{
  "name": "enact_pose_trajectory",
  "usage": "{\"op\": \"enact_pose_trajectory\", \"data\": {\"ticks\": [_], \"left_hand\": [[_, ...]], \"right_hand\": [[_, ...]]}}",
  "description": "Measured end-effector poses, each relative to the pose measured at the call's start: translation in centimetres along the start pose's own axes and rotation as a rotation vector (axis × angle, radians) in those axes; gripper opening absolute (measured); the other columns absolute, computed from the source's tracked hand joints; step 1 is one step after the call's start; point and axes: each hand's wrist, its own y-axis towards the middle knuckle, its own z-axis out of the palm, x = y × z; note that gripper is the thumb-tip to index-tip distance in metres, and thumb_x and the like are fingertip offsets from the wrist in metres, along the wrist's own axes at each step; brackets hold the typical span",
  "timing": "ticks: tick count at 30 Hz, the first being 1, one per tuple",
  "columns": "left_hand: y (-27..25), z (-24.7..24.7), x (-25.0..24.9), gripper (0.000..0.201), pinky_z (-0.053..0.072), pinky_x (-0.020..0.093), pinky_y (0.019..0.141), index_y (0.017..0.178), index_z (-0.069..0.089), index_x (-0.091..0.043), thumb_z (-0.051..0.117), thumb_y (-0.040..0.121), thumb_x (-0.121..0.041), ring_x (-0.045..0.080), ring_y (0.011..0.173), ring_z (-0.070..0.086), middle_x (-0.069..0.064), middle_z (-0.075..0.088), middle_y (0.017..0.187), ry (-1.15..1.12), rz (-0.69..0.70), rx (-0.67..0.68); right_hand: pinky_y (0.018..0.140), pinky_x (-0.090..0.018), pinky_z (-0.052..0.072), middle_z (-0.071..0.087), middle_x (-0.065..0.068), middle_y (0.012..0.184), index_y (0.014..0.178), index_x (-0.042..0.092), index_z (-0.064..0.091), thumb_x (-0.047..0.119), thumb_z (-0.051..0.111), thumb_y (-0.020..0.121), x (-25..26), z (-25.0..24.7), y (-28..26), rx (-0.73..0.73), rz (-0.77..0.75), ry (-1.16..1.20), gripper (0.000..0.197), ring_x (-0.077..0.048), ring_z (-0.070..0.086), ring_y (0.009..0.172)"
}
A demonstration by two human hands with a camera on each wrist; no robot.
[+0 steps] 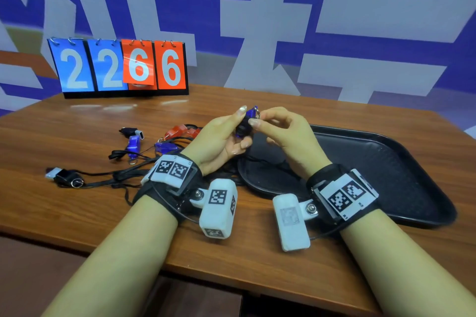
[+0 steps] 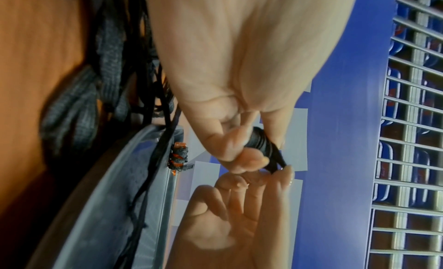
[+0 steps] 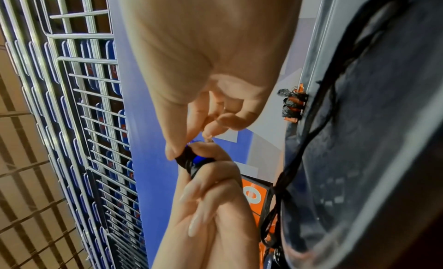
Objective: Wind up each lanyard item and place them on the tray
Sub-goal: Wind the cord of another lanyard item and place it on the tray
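Left hand (image 1: 221, 136) grips the whistle (image 1: 243, 125); right hand (image 1: 283, 131) pinches its cord end. Keep the cord taut, tuck the end, then set it on the tray (image 1: 401, 162).

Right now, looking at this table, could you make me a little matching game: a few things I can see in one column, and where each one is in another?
Things:
1. blue whistle
2. black tray
3. flip scoreboard
4. red whistle

Places:
A. standing at the table's far left edge
B. on the table to the right of the hands
C. held up between left hand and right hand, cord wound round it
D. lying on the table among loose black lanyards, left of the hands

Pairs: 1-C, 2-B, 3-A, 4-D
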Motion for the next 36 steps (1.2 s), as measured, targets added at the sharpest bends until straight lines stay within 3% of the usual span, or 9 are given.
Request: {"op": "enact_pose_trajectory", "data": {"ticks": [2,6,9,13,16,21,24,30,36], "left_hand": [[0.0,0.0,0.0,0.044,0.037,0.017,0.049,0.127,0.054,0.005,0.037,0.107,-0.031,0.008,0.054,0.047,0.000,0.061,0.075,0.012,0.004,0.004],[-0.2,-0.1,-0.2,0.031,0.049,0.019,0.059,0.116,0.061,-0.005,0.042,0.105,-0.028,0.013,0.066,0.057,0.000,0.068,0.085,0.113,0.038,0.023],[-0.5,-0.1,-0.4,0.026,0.055,0.021,0.066,0.117,0.062,-0.003,0.046,0.103,-0.019,0.016,0.074,0.067,0.004,0.071,0.089,0.202,0.071,0.017],[-0.6,-0.1,-0.5,0.026,0.059,0.027,0.073,0.122,0.059,0.005,0.050,0.101,-0.008,0.027,0.087,0.073,0.018,0.072,0.103,0.259,0.080,0.010],[-0.4,-0.2,-0.2,0.021,0.059,0.028,0.071,0.117,0.061,0.000,0.049,0.101,-0.005,0.025,0.084,0.073,0.012,0.074,0.097,0.315,0.085,-0.007],[0.0,-0.3,0.2,0.020,0.045,0.022,0.051,0.110,0.060,0.000,0.042,0.103,-0.002,0.015,0.065,0.061,-0.002,0.070,0.077,0.404,0.116,-0.036],[0.3,-0.1,0.4,0.022,0.032,0.018,0.046,0.095,0.056,-0.008,0.036,0.104,-0.005,0.011,0.055,0.047,-0.003,0.058,0.067,0.428,0.116,-0.059],[0.4,0.0,0.4,0.022,0.021,0.020,0.046,0.089,0.049,-0.010,0.034,0.104,-0.005,0.009,0.053,0.034,0.005,0.040,0.071,0.372,0.083,-0.050],[0.3,0.1,0.2,0.027,0.013,0.025,0.047,0.078,0.043,-0.011,0.032,0.101,-0.003,0.010,0.049,0.027,0.002,0.036,0.064,0.240,0.064,-0.033]], "right_hand": [[0.063,-0.015,0.045,0.067,-0.006,0.102,0.087,0.017,0.068,0.021,0.074,0.086,-0.1,-0.1,0.0,-0.007,0.017,-0.001,0.007,-0.002,0.064,0.079],[0.066,-0.021,0.046,0.068,0.000,0.085,0.101,0.005,0.067,0.023,0.067,0.091,0.0,-0.2,0.0,0.020,0.063,0.039,0.021,-0.005,0.062,0.080],[0.066,-0.025,0.043,0.062,0.000,0.075,0.088,0.016,0.062,0.022,0.065,0.093,0.2,-0.5,0.1,0.077,0.097,0.108,0.009,-0.013,0.057,0.077],[0.067,-0.029,0.043,0.060,0.001,0.074,0.077,0.021,0.062,0.019,0.068,0.090,0.2,-0.9,0.2,0.097,0.126,0.133,0.015,-0.015,0.055,0.075],[0.064,-0.026,0.040,0.059,0.004,0.071,0.076,0.019,0.061,0.018,0.069,0.088,0.2,-0.8,0.1,0.086,0.143,0.080,0.015,-0.014,0.054,0.074],[0.062,-0.026,0.039,0.057,-0.009,0.083,0.084,0.015,0.058,0.015,0.068,0.091,0.4,-0.1,-0.2,0.061,0.052,-0.036,0.012,-0.007,0.057,0.068],[0.062,-0.024,0.044,0.061,-0.003,0.080,0.087,0.014,0.061,0.012,0.066,0.091,0.5,0.1,-0.1,0.039,0.015,-0.084,0.007,-0.004,0.056,0.069],[0.059,-0.023,0.048,0.066,0.007,0.075,0.084,0.014,0.068,0.010,0.064,0.092,0.3,-0.3,-0.1,0.025,-0.049,-0.129,0.010,-0.004,0.059,0.072],[0.058,-0.026,0.052,0.071,-0.010,0.088,0.091,0.008,0.071,0.005,0.066,0.090,0.4,-0.5,-0.2,0.025,-0.090,-0.145,0.006,-0.011,0.063,0.081]]}}
